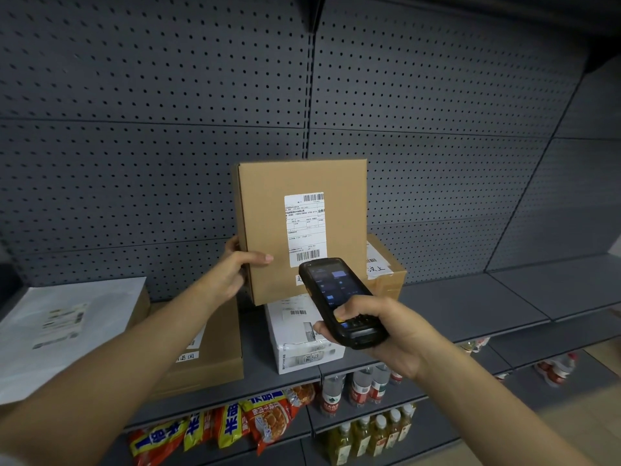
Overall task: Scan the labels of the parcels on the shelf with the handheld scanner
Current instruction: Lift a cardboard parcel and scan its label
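A flat brown cardboard parcel (268, 227) stands upright above the grey shelf (470, 307), its white label (305, 228) with barcodes facing me. My left hand (235, 270) grips its lower left edge, thumb across the front. My right hand (379, 327) holds a black handheld scanner (339, 297), screen lit, its top end pointing at the bottom of the label. A white parcel (299, 334) lies on the shelf under the scanner. Another brown box (386, 267) lies behind the held parcel, to the right.
A brown box (215, 348) lies under my left forearm, and a white mailer bag (64, 327) covers a box at far left. Perforated grey back panels (168, 129) rise behind. Lower shelves hold snack packets (235, 428) and bottles (366, 388). The shelf continues bare to the right.
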Demonstrator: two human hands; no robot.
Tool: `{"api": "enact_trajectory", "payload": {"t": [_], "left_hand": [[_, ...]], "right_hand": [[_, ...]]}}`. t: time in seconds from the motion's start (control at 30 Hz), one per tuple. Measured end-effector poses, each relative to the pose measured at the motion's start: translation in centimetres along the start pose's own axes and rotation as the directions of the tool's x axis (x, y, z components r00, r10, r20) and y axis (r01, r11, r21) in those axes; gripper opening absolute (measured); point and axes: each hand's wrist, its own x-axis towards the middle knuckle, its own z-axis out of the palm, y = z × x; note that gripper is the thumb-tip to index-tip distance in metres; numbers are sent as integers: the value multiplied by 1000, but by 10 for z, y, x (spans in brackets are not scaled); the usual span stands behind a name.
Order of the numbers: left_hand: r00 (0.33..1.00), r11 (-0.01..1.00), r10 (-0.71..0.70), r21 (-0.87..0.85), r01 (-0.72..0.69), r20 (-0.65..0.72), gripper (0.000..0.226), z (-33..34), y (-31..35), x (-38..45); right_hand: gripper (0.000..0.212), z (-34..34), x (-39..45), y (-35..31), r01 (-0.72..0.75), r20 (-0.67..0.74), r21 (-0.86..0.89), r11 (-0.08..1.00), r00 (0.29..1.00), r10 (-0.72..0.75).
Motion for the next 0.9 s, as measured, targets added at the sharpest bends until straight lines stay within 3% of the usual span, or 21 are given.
{"api": "enact_trajectory", "payload": {"t": [0.17, 0.3, 0.43, 0.57, 0.67, 0.8, 0.9], "left_hand": [[1000, 1000, -6, 13, 6, 12, 124, -7, -3, 2], [998, 999, -51, 4, 51, 27, 107, -14, -6, 2], [988, 989, -143, 45, 141, 52, 63, -16, -11, -5], [973, 974, -223, 44, 221, 52, 35, -20, -24, 0], [962, 962, -272, 5, 272, 22, 38, -27, -35, 6], [944, 941, -331, -87, 328, -18, 41, -40, -57, 15], [922, 917, -384, -128, 377, -40, 42, -46, -76, 22]], "right_hand": [[47, -2, 5, 4, 8, -5, 6, 1000, 1000, -8], [47, -7, 17, 7, 66, -73, -125, 990, 994, -76], [58, -19, 39, 9, 131, -225, -298, 945, 953, -203], [72, -34, 63, 11, 143, -313, -358, 923, 912, -263], [69, -46, 80, 12, 112, -350, -376, 920, 902, -253], [83, -65, 103, 24, 14, -418, -414, 910, 885, -204], [76, -75, 117, 33, -49, -437, -435, 899, 885, -163]]}}
